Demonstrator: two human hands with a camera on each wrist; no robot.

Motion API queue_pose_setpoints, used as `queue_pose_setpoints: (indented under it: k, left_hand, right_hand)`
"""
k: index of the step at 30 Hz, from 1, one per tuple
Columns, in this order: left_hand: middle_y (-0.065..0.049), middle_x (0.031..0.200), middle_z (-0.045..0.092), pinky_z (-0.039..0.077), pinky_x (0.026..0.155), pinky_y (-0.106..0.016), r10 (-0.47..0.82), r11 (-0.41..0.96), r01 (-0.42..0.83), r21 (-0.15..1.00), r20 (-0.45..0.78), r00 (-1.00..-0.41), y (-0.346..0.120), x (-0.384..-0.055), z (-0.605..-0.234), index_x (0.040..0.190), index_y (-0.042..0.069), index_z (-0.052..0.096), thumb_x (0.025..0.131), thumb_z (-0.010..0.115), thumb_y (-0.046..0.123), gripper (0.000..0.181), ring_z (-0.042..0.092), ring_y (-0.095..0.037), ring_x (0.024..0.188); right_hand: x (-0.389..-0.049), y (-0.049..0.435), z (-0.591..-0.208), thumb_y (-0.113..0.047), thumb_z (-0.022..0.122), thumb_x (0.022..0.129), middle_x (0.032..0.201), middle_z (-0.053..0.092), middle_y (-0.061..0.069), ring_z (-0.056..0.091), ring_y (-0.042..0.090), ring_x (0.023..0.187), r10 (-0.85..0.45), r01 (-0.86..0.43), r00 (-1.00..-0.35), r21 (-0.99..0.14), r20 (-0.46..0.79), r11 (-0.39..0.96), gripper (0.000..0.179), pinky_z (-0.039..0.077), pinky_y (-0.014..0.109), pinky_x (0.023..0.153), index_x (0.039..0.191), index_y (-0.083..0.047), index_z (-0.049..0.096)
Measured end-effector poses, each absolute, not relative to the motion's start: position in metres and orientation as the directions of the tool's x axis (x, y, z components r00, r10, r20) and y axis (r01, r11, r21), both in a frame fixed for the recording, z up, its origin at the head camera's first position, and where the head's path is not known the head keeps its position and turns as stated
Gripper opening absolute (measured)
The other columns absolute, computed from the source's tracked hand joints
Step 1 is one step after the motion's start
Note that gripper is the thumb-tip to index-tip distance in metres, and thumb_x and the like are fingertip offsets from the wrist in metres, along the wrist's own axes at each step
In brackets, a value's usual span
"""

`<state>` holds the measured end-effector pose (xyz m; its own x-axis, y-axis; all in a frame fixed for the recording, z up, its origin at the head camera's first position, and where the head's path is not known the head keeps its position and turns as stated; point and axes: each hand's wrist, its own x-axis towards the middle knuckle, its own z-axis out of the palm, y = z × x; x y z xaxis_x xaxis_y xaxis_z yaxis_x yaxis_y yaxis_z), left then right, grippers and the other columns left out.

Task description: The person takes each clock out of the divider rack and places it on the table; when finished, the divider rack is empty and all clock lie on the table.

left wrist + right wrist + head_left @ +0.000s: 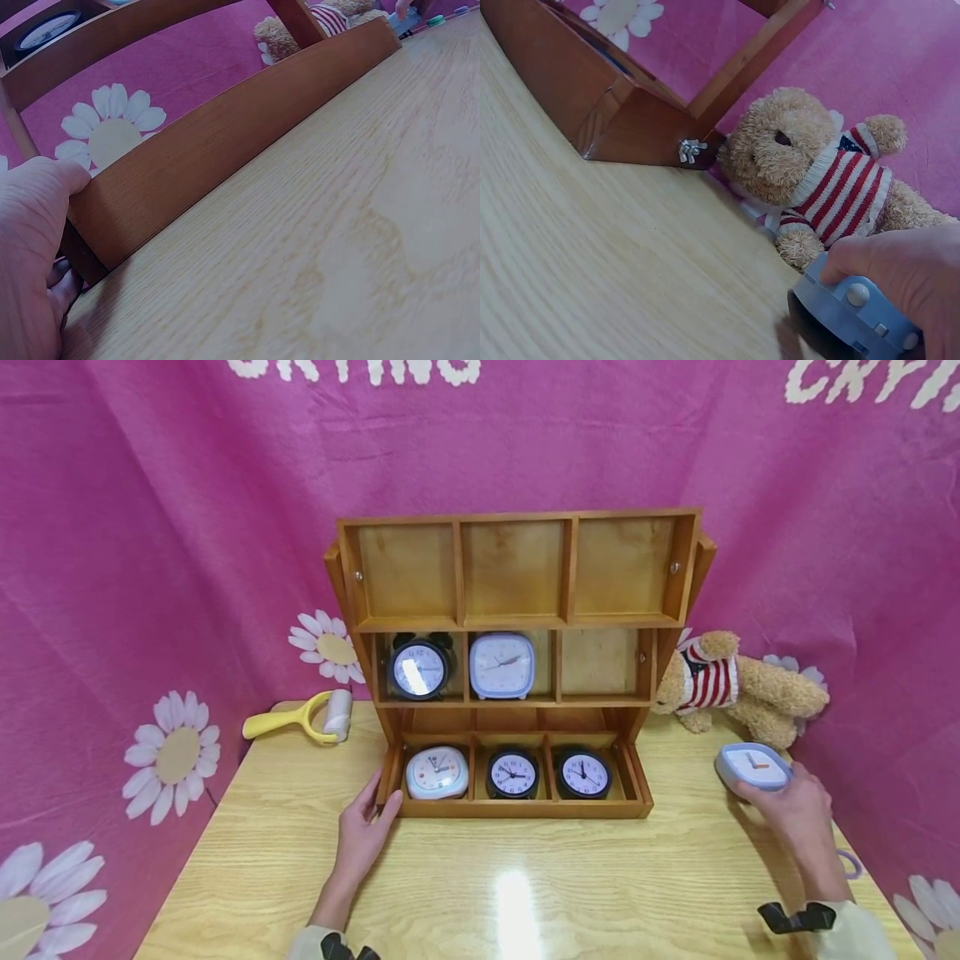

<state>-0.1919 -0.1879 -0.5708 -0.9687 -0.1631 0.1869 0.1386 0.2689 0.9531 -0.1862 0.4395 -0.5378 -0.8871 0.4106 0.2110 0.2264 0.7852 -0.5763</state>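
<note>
One shelf (pixel 525 809) holds five clocks (pixel 513 774), the right hand (pixel 798 806) one blue clock (pixel 753 766).

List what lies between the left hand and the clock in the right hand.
In the head view: the bottom wooden tray with three clocks in it, then bare tabletop.

Close behind the left fingers (pixel 69 177), the left wrist view looks low and tilted across the desk (pixel 262 225) toward the right fingers (pixel 849 256). Close behind these, the right wrist view faces the teddy bear (pixel 780 146) beyond them. From farther above, the head view looks forward and down over both; all three share the teddy bear.
</note>
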Motion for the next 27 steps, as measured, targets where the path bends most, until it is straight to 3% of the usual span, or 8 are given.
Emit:
queue_pose_setpoints:
  k: [11, 19, 27]
  left_hand:
    - [-0.024, 0.151, 0.052, 0.043, 0.111, -0.051, -0.167, 0.286, 0.169, 0.943, 0.223, -0.960, -0.188, -0.191, -0.572, 0.152, -0.003, 0.050, 0.100, 0.073, 0.015, 0.059, 0.052, -0.037, 0.137]
    - [-0.022, 0.154, 0.050, 0.042, 0.114, -0.051, -0.161, 0.269, 0.133, 0.954, 0.181, -0.970, -0.188, -0.192, -0.570, 0.153, 0.000, 0.049, 0.100, 0.073, 0.017, 0.061, 0.050, -0.034, 0.139]
    - [-0.022, 0.154, 0.050, 0.042, 0.114, -0.050, -0.158, 0.257, 0.135, 0.957, 0.179, -0.971, -0.189, -0.192, -0.570, 0.154, 0.000, 0.049, 0.099, 0.074, 0.015, 0.061, 0.050, -0.032, 0.138]
  right_hand:
    - [-0.179, 0.435, -0.539, -0.041, 0.086, 0.079, 0.117, 0.054, 0.047, 0.051, 0.067, 0.108, 0.452, 0.275, -0.863, -0.540, 0.226, 0.796, 0.089, 0.043, 0.075, 0.085, 0.132, 0.021, 0.050]
    - [-0.175, 0.429, -0.529, -0.040, 0.086, 0.080, 0.138, 0.047, 0.048, 0.043, 0.067, 0.125, 0.498, 0.292, -0.838, -0.590, 0.221, 0.753, 0.101, 0.036, 0.076, 0.102, 0.149, 0.018, 0.038]
    - [-0.170, 0.420, -0.513, -0.035, 0.083, 0.083, 0.147, 0.048, 0.040, 0.043, 0.060, 0.135, 0.509, 0.230, -0.810, -0.642, 0.290, 0.732, 0.092, 0.032, 0.073, 0.111, 0.151, 0.012, 0.043]
